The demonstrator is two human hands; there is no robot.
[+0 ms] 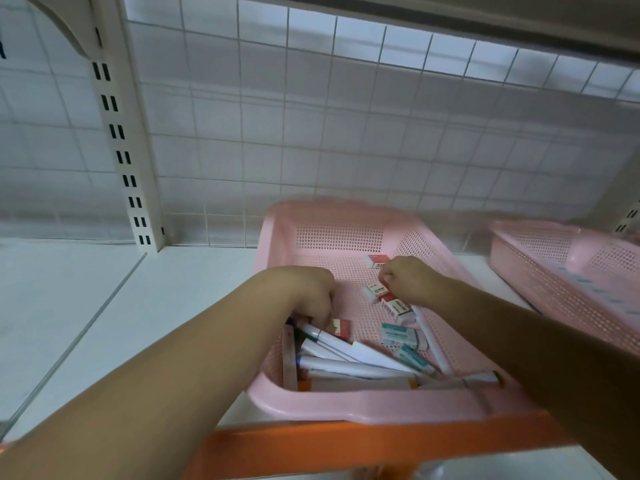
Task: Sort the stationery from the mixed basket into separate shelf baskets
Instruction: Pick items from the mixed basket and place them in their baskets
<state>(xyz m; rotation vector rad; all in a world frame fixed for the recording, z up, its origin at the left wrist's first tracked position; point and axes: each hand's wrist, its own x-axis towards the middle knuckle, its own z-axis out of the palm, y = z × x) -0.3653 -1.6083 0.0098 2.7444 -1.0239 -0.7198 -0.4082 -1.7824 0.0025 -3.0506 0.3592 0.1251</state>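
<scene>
A pink perforated basket [346, 216] stands on the white shelf and holds mixed stationery. White markers [349, 362] lie piled at its near left. Red-and-white erasers [396, 306] and teal-and-white erasers [401, 336] lie in the middle, and one red eraser [377, 260] sits at the back. My left hand [311, 292] reaches down into the left side over the markers, fingers curled, fingertips hidden. My right hand [408, 278] is inside the basket and pinches a red-and-white eraser [375, 289].
A second pink basket [540, 258] stands to the right on the same shelf. An orange shelf edge [311, 448] runs along the front. A slotted cream upright [117, 140] rises at the left before a white wire grid. Another shelf hangs overhead.
</scene>
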